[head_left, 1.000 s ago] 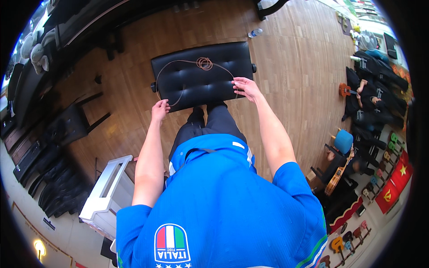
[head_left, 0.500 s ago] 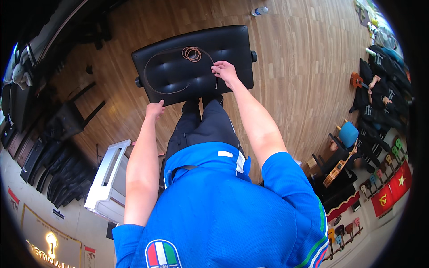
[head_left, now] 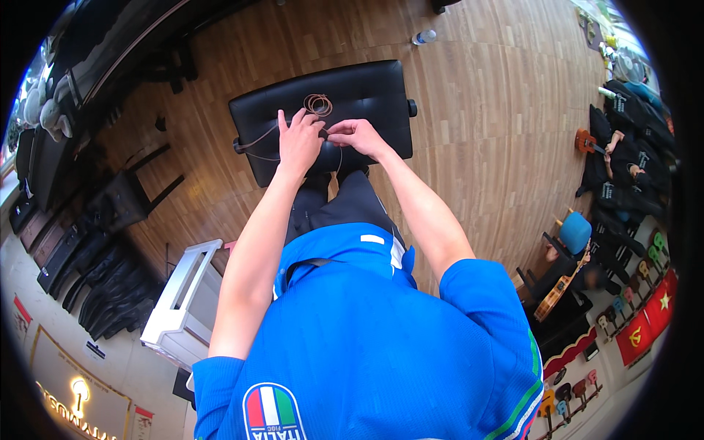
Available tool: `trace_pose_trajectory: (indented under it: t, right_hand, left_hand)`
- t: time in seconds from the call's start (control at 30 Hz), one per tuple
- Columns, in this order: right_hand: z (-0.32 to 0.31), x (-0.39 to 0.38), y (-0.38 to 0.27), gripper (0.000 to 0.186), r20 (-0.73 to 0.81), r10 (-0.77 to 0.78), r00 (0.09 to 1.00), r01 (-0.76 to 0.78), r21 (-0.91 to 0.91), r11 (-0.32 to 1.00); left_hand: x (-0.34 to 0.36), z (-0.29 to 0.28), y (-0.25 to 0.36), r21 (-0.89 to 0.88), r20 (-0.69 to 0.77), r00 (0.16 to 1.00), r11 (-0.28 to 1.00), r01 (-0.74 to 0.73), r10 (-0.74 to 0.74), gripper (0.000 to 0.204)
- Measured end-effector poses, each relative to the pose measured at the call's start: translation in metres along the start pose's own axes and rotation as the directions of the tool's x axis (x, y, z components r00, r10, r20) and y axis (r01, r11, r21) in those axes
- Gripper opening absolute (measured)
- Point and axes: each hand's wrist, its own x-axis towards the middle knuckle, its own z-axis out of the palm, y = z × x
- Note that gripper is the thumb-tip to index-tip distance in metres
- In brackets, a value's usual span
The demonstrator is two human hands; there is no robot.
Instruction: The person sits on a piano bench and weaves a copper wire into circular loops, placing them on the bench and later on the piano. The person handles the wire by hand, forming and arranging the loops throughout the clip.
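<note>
A black padded bench [head_left: 367, 88] stands on the wooden floor in front of me. A thin copper-coloured string [head_left: 318, 104] lies on it, part wound into a small coil, the rest trailing in a loop toward the bench's left end. My left hand [head_left: 299, 139] rests on the bench with its fingers over the string just below the coil. My right hand [head_left: 356, 135] is beside it, fingertips pinched on the string. The two hands nearly touch. My blue shirt fills the lower view.
A white frame stand [head_left: 183, 293] sits at my left. Dark chairs [head_left: 95, 220] and cases line the left wall. A plastic bottle [head_left: 424, 37] lies beyond the bench. Ukuleles [head_left: 587, 141], bags and a blue stool [head_left: 576, 232] crowd the right side.
My left hand came up from beside the bench onto the string next to my right hand. The view has tilted down and closer to the bench.
</note>
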Motion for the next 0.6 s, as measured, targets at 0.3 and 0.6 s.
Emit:
trace_pose_trajectory:
  t: [0.3, 0.6]
  right_hand:
    - [0.01, -0.02, -0.025, 0.027, 0.309, 0.322, 0.895, -0.39, 0.191, 0.901]
    - [0.021, -0.034, -0.035, 0.033, 0.154, -0.182, 0.971, -0.112, 0.969, 0.221]
  left_hand:
    - [-0.04, -0.025, -0.052, -0.443, 0.168, 0.957, 0.849, 0.286, -0.235, 0.024]
    - [-0.085, -0.035, -0.059, -0.765, 0.279, 0.821, 0.4, 0.504, -0.499, 0.023]
